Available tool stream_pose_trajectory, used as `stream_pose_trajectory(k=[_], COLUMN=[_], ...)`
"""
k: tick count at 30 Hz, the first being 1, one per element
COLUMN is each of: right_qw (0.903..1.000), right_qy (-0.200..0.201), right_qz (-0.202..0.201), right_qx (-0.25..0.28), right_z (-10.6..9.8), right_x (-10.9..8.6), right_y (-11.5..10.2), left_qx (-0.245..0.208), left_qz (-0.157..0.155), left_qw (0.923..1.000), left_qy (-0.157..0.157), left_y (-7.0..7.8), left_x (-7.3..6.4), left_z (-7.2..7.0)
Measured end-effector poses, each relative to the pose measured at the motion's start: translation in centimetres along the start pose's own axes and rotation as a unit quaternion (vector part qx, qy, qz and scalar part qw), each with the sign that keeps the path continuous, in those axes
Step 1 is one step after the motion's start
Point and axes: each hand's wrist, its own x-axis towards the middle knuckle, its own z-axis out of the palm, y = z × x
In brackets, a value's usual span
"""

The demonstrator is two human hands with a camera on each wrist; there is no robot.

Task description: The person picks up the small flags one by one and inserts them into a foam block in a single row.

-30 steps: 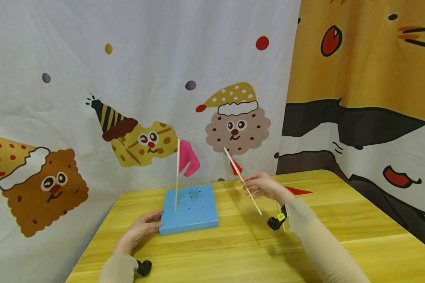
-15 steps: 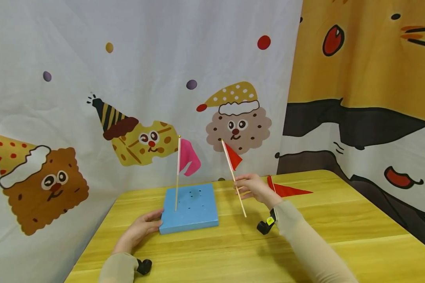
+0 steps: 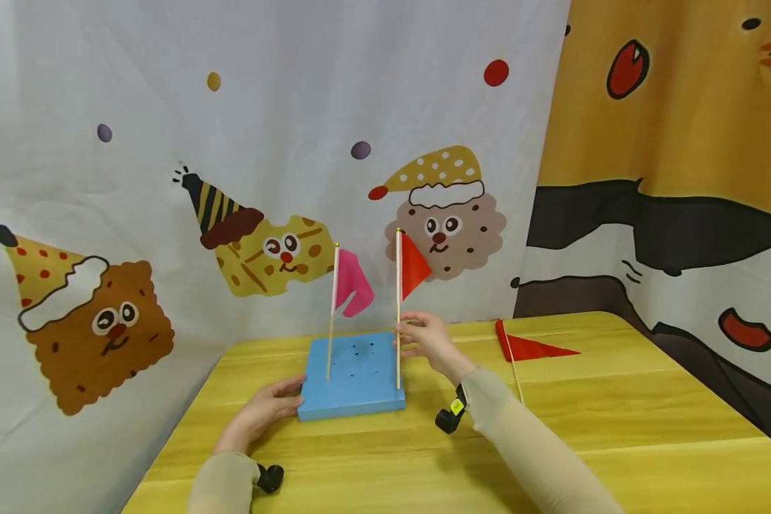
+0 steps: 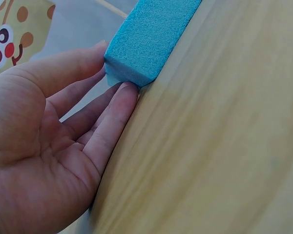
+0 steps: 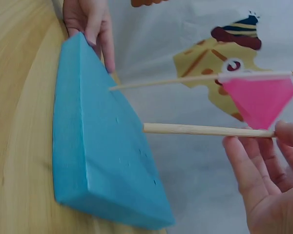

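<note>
A thin blue foam block [image 3: 353, 394] with several small holes in its top lies on the table. A pink flag [image 3: 353, 285] stands upright in its left part. My left hand [image 3: 266, 412] rests at the block's left side, with fairly straight fingers touching the end of the block [image 4: 141, 44]. My right hand [image 3: 429, 343] pinches the wooden stick of a red triangular flag [image 3: 413, 265] between thumb and fingers. That stick [image 5: 200, 130] is nearly upright, its bare lower end close over the block's right part. The red cloth is out of the right wrist view.
A second red flag [image 3: 540, 348] lies on the yellow wood-grain table [image 3: 617, 414], right of my right hand. Behind the table hangs a white curtain [image 3: 283, 107] with cartoon prints, touching the table's back edge. An orange curtain [image 3: 694, 128] hangs at the right.
My right hand has moved left with the red flag, from right of the block to over its right edge. The flag has turned from slanting to nearly upright. My left hand stays at the block.
</note>
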Motion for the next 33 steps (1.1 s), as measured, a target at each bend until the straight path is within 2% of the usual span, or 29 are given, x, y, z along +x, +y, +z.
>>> stream_pose_trajectory(k=[7, 16, 21, 33], right_qw=[0.9991, 0.9984, 0.9974, 0.9973], right_qy=[-0.022, -0.035, -0.041, -0.008], right_qz=[-0.036, -0.041, -0.057, -0.070], right_qx=[0.010, 0.016, 0.017, -0.020], right_z=[2.9, 5.6, 6.7, 8.1], right_x=[1.0, 2.2, 3.0, 4.5], right_y=[0.0, 0.2, 1.1, 2.9], left_qx=[0.003, 0.005, 0.013, 0.014], left_qz=[0.001, 0.005, 0.010, 0.010], left_qw=[0.9999, 0.9999, 0.9998, 0.9996], left_qy=[0.013, 0.014, 0.011, 0.022], left_y=[-0.1, -0.1, -0.1, -0.1], left_x=[-0.1, -0.1, -0.1, -0.1], left_z=[-0.1, 0.1, 0.0, 0.1])
